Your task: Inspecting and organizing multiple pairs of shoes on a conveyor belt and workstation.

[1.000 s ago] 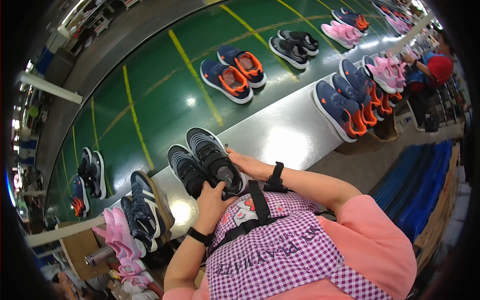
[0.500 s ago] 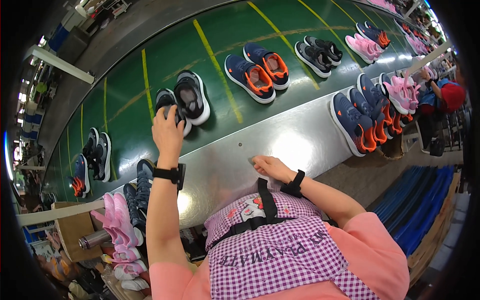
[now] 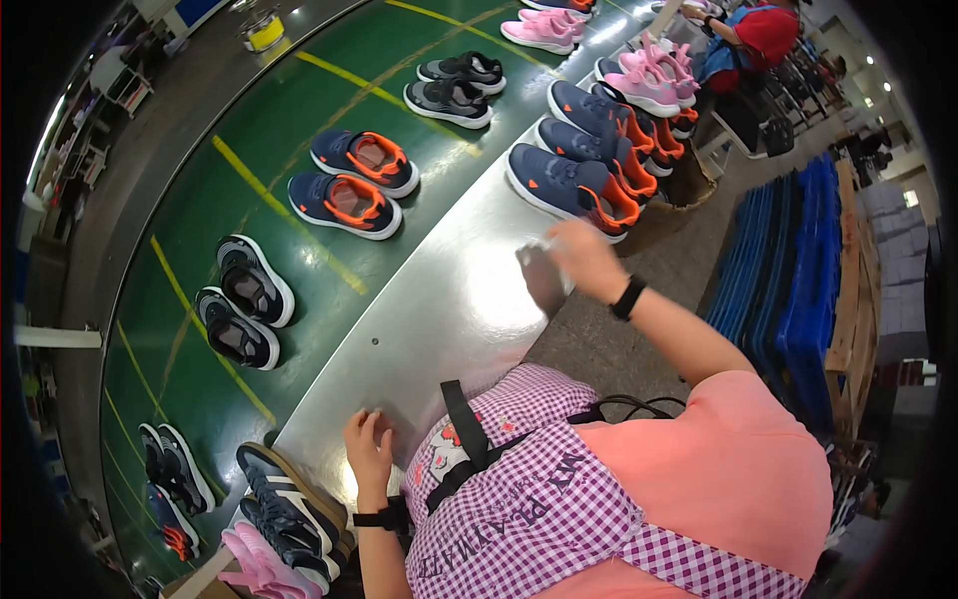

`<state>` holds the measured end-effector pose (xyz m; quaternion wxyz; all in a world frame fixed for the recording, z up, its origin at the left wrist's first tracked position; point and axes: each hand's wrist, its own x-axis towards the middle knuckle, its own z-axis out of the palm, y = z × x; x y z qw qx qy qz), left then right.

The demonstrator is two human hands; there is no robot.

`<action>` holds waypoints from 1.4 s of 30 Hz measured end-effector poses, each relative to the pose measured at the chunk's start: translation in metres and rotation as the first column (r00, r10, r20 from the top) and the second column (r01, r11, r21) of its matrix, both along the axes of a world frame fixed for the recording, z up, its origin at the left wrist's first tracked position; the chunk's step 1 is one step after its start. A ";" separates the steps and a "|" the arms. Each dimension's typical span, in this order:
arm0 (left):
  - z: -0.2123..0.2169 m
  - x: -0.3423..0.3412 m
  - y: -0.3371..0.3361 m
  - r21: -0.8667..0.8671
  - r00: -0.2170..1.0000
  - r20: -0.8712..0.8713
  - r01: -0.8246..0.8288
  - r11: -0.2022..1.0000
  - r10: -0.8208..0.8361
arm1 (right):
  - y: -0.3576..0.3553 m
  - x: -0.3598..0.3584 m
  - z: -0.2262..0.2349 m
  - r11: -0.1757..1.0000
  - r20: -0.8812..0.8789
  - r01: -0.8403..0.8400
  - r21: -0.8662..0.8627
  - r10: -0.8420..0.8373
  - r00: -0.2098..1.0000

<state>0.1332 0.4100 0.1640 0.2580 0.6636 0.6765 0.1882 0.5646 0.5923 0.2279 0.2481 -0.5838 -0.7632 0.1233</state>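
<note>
My left hand [image 3: 369,454] is over the near part of the metal ledge [image 3: 429,299], its fingers apart, slightly curled and holding nothing. Close to it, on the left, is a navy sneaker with white stripes [image 3: 289,499]. My right hand [image 3: 589,262] is over the ledge's right edge, just below a navy shoe with orange lining [image 3: 569,190]. Motion smears its fingers, so I cannot make out whether anything is in them. On the green belt, left of the ledge, sits a pair of black-and-grey shoes [image 3: 239,329] with white soles, apart from both hands.
Along the green belt [image 3: 319,270] stand more pairs, including navy-orange shoes [image 3: 344,205] and dark grey shoes [image 3: 449,103]. Pink shoes [image 3: 654,85] sit on the ledge's far end. Blue plastic crates [image 3: 813,290] stack at the right. A person in red [image 3: 763,40] works farther along.
My left hand has let go of the black-and-grey shoe and drawn back to the ledge. My right hand has moved right toward the navy shoes. The view has turned right.
</note>
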 end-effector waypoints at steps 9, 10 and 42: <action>0.000 0.018 0.032 -0.012 0.998 0.024 0.066 0.998 -0.066 | 0.007 0.102 0.003 0.984 0.588 -0.054 -0.168 0.145 0.796; 0.005 0.024 0.036 -0.017 0.999 0.019 0.051 0.999 -0.050 | 0.003 0.080 0.006 0.995 0.470 -0.089 -0.038 0.097 0.877; 0.014 0.024 0.047 0.390 0.941 0.314 -0.249 0.887 0.126 | -0.056 -0.249 -0.045 0.811 -0.530 -0.456 -0.368 0.220 0.819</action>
